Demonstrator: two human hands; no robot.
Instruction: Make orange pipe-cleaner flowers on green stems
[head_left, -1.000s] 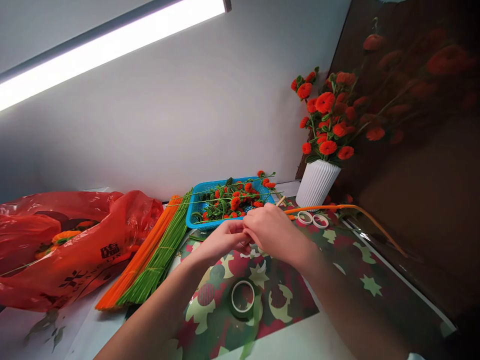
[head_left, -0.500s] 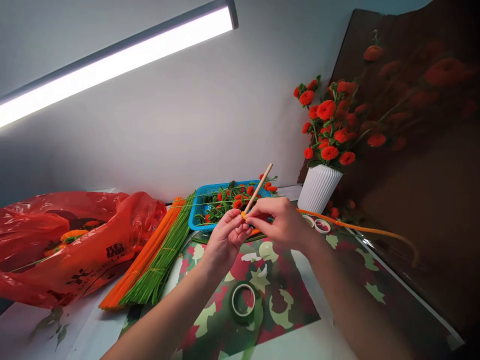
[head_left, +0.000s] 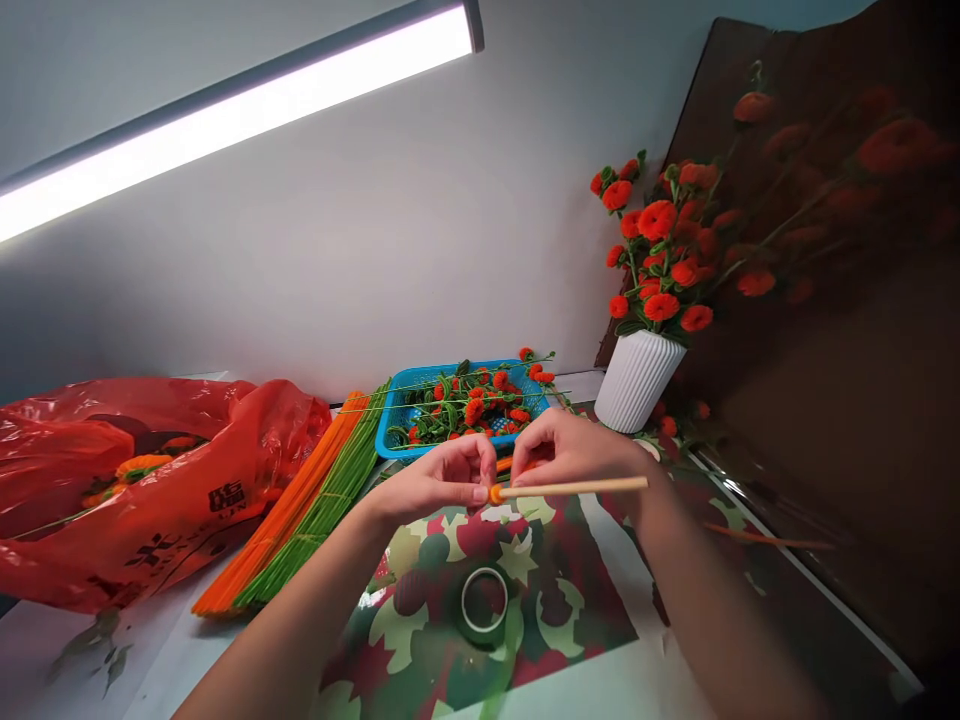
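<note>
L hand (head_left: 442, 478): thumb + fingers pinched on small orange coil (head_left: 496, 494) at L end of wooden stick (head_left: 574, 488). Stick lies approx. level, in front of R hand, bare end pointing R. R hand (head_left: 574, 450): palm down, fingers bent, tips just behind stick nr coil; can't tell if gripping anything. Thin orange stem (head_left: 772, 538) shows R of R wrist, blurred.

Below hands: patterned sheet (head_left: 517, 555) w/ green tape roll (head_left: 480, 634) on it, tape tail running twd near edge. Directly behind hands: blue basket (head_left: 384, 432) w/ red-orange blooms (head_left: 474, 411) + greenery. L of basket: orange bundle (head_left: 281, 515) and green bundle (head_left: 319, 525) side by side, touching. Far L: red plastic bag (head_left: 187, 540), partly see-thru, orange bits inside. Back R: white ribbed vase (head_left: 640, 382), full of red flowers (head_left: 658, 220), nr dark panel (head_left: 847, 400) w/ their reflection. Lit tube lamp (head_left: 262, 105) up top, L.
</note>
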